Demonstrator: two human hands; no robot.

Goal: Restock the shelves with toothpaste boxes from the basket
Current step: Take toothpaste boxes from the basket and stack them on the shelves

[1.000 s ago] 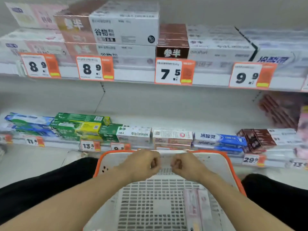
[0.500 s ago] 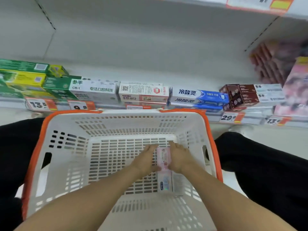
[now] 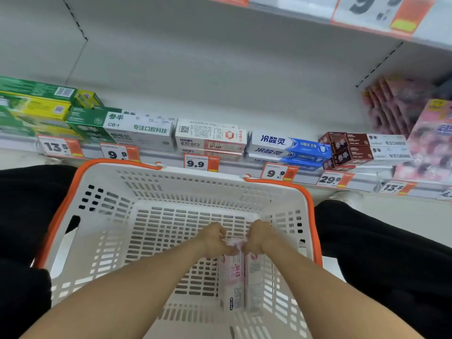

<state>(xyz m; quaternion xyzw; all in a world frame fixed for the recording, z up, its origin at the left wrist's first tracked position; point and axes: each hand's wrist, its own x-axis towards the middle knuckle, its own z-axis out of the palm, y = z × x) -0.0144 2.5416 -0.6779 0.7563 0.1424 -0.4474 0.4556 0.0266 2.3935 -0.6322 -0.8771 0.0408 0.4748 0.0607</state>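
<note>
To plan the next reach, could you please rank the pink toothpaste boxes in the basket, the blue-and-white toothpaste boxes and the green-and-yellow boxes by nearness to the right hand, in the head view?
1. Pink toothpaste boxes: in the white basket, touching the right hand.
2. Blue-and-white toothpaste boxes: on the shelf, ahead.
3. Green-and-yellow boxes: far left of the shelf.

A pale grey back panel (image 3: 195, 69) rises behind the lower shelf (image 3: 159, 154), split by perforated upright strips at its left and right; along the shelf's front edge runs a rail of orange-and-white price tags (image 3: 201, 162); an upper shelf edge (image 3: 305, 11) crosses the top right corner with a larger tag (image 3: 374, 11); light floor (image 3: 403, 214) shows below the right end; lighting is even and soft.
</note>
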